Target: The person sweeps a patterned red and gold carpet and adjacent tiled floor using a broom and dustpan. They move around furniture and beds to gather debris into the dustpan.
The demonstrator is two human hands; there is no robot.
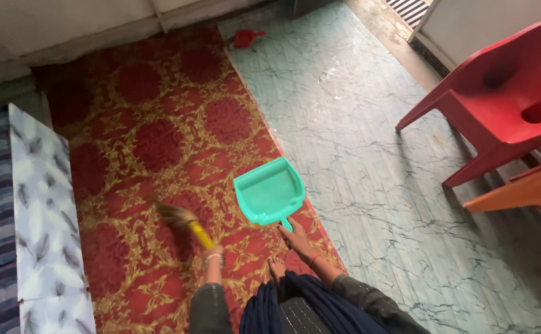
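Currently, left hand (211, 253) is clamped on a yellow-handled broom (187, 224) over the red carpet (159, 124); right hand (296, 238) grips the green dustpan (269, 193) handle — dustpan rests at the carpet edge.

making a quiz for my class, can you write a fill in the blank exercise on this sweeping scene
1. The right hand holds the handle of a ____ dustpan.
2. The left hand grips a small broom with a ____ handle.
3. The dustpan rests on the edge of the red and gold ____.
4. The nearer chair on the marbled floor is ____.

Missing words: green; yellow; carpet; red
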